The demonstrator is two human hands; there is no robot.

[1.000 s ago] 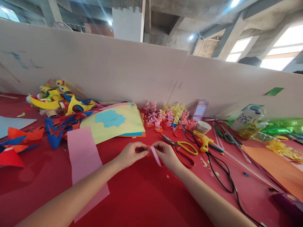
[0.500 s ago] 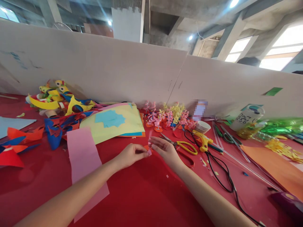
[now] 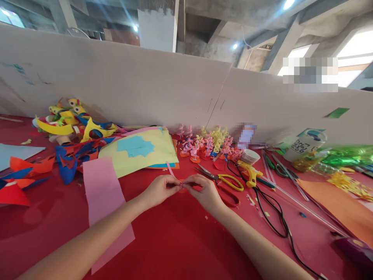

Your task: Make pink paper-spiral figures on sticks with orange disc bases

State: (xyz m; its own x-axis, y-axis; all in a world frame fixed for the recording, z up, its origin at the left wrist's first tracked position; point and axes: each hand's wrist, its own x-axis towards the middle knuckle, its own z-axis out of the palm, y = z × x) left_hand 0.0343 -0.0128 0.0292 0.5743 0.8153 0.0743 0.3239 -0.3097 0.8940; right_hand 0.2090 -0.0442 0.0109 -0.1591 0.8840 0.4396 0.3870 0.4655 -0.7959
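Note:
Both hands meet over the red table (image 3: 163, 241), fingertips almost touching. My left hand (image 3: 160, 190) pinches a narrow pink paper strip (image 3: 170, 169), whose free end sticks up and to the left. My right hand (image 3: 204, 190) is closed in a pinch at the same spot, at the strip's lower end. Behind the fingertips a small orange-red paper disc (image 3: 183, 190) shows in part. Just beyond the hands stand several curled pink and yellow paper spirals (image 3: 208, 144) on round bases. Scissors with yellow and red handles (image 3: 230, 182) lie right of my right hand.
A pink sheet (image 3: 105, 198) lies under my left forearm, beside stacked yellow paper (image 3: 140, 159). Paper masks (image 3: 72, 155) are heaped at left. A yellow glue gun (image 3: 249, 173) trails a black cord at right, near a paper cup (image 3: 250, 156). A white partition (image 3: 131, 85) stands behind.
My right hand has closed from loosely spread fingers into a pinch against my left fingertips. The pink strip now points up-left instead of upright near the right fingers.

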